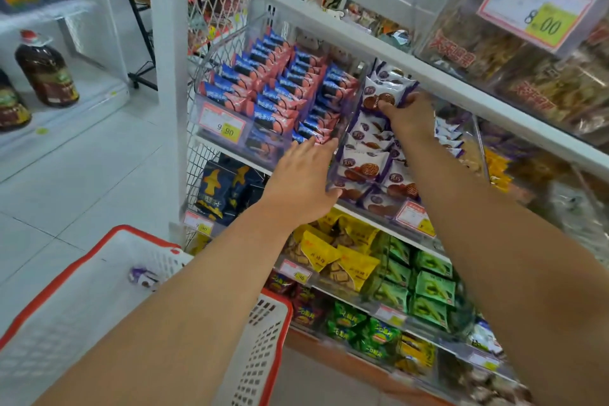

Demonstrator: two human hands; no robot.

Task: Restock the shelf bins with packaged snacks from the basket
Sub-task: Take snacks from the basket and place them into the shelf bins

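A clear shelf bin [333,171] holds several white-and-purple cookie packets [364,165]. My right hand [408,114] reaches deep into that bin and grips a white-and-purple cookie packet [384,89] at its far end, thumb on the packet's front. My left hand [301,180] lies with straight fingers against the bin's left wall and front corner. The white basket with a red rim [82,290] sits at the lower left, under my left forearm; one purple packet [143,275] lies inside it.
Left of the cookie bin, another clear bin [211,109] is packed with blue-and-pink packets [273,89]. Lower shelves carry yellow [329,254] and green [431,290] snack bags. A white shelf rail [445,86] runs just above my right hand. Oil bottles [46,72] stand at far left.
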